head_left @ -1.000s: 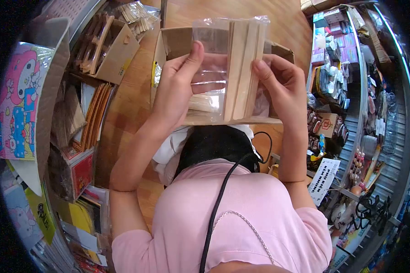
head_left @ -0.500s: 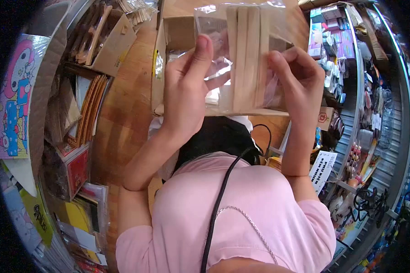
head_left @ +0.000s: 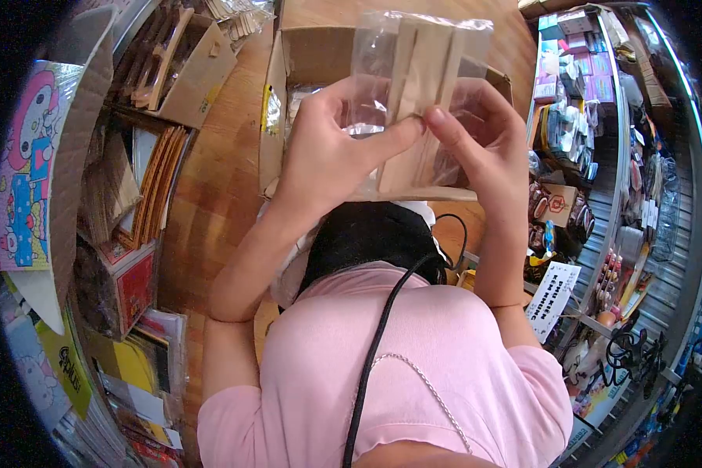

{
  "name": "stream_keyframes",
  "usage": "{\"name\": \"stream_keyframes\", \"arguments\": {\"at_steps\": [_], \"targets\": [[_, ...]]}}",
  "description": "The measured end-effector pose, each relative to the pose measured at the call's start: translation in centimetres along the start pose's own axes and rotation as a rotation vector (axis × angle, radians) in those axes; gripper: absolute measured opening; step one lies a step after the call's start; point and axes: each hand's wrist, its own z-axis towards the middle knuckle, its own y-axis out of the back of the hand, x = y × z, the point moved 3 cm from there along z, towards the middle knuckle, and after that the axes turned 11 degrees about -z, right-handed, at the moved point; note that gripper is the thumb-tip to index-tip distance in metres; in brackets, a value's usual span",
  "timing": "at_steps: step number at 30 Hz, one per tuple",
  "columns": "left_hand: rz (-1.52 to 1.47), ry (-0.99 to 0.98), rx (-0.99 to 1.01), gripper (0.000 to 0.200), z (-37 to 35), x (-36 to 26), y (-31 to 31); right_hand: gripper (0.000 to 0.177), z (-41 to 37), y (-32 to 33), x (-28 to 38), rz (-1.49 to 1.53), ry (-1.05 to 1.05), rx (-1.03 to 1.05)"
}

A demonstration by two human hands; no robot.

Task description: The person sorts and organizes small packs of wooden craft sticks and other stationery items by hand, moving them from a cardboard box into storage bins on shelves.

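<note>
Together, left hand [head_left: 327, 160] and right hand [head_left: 487, 160] fingers [head_left: 452, 136] pinch clear bag [head_left: 370, 70]; sign [head_left: 552, 300] unreadable.

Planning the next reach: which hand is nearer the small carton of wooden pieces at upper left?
Left. The left hand grips the clear bag of sticks just right of that small carton; the right hand holds the bag's other side, farther off.

Bare wooden floor [head_left: 218, 187] between cardboard box [head_left: 272, 148] and crowded shelf stacks [head_left: 144, 195] at left.
</note>
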Motion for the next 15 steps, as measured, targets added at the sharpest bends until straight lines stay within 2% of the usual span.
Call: {"name": "stream_keyframes", "arguments": {"at_steps": [7,10,13,15], "targets": [[0.088,0.083,0.041,0.032,0.3,-0.2,0.0,0.022,0.1,-0.4,-0.6,0.113,-0.021,0.036],[0.172,0.053,0.056,0.034,0.3,-0.5,0.0,0.021,0.2,-0.1,-1.0,0.08,-0.055,0.034],[0.126,0.037,0.078,0.033,0.5,-0.1,0.3,0.021,0.5,-0.1,-1.2,0.085,-0.013,0.081],[0.175,0.025,0.063,0.031,0.6,0.1,0.5,0.021,0.5,-0.2,-1.4,0.041,-0.08,0.108]]}}
